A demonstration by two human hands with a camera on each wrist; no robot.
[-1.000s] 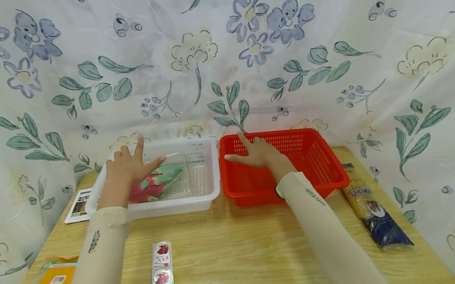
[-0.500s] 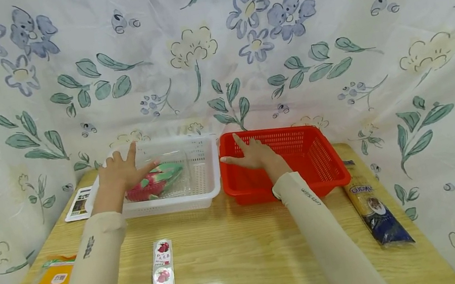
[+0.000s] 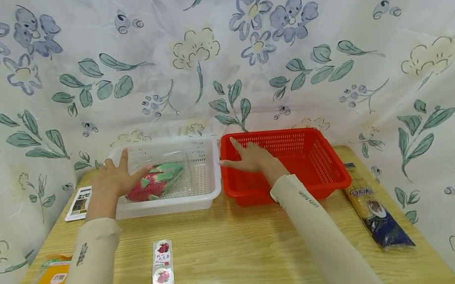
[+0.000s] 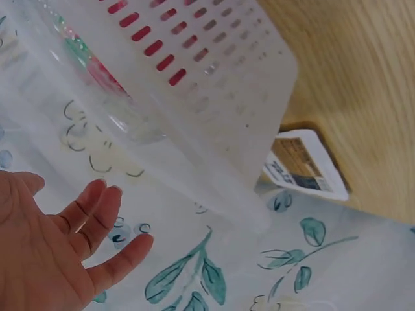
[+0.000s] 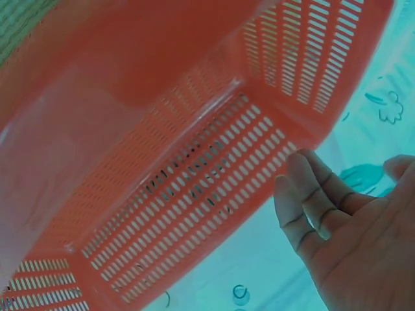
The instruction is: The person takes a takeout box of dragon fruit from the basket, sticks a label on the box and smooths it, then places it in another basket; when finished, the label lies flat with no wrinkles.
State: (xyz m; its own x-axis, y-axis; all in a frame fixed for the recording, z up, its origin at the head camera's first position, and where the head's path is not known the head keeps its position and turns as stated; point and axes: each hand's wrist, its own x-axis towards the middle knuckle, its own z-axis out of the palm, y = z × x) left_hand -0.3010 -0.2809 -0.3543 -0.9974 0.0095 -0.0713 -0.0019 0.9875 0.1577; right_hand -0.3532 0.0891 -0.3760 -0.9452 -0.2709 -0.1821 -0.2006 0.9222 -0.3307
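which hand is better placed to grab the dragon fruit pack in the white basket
Probably left: the left hand hovers open right beside the clear-wrapped pink dragon fruit pack in the white plastic basket; the right hand is over the empty red plastic basket.

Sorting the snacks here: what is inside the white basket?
The white basket holds one clear packet with a pink and green dragon fruit print. The left hand covers its left end.

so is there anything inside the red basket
No, the right wrist view shows the red basket with only its bare slotted floor and walls, and the right hand open above it.
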